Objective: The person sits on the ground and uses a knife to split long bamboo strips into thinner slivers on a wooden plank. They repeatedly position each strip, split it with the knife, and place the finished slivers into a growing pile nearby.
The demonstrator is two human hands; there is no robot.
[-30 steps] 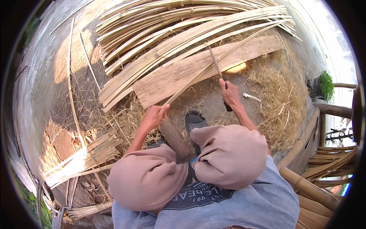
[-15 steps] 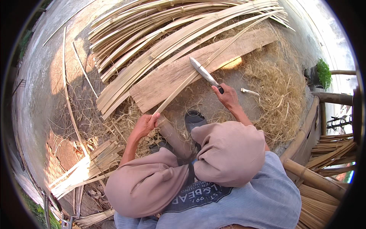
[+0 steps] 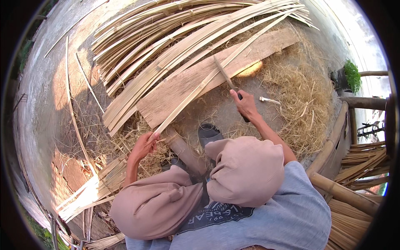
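Observation:
A long pale bamboo strip (image 3: 182,106) runs from my left hand (image 3: 144,144) up and away to the right, across a flat wooden board (image 3: 168,95). My left hand is closed round the near end of the strip. In my right hand (image 3: 246,106) is a knife (image 3: 225,73), gripped by its dark handle. The blade points away from me over the board and meets the strip, seen nearly edge-on. A rounded post (image 3: 185,152) rests under or beside the near edge of the board, between my feet.
A big pile of bamboo strips (image 3: 166,35) lies beyond the board. Curly shavings (image 3: 306,100) are heaped on the right. A small white piece (image 3: 269,100) lies right of the knife. Cut strips (image 3: 93,189) lie at lower left; a bamboo rail (image 3: 343,193) stands at right.
My left hand has drawn back toward me and left with the strip. The knife has turned from showing its flat side to nearly edge-on, and my right hand has shifted slightly nearer.

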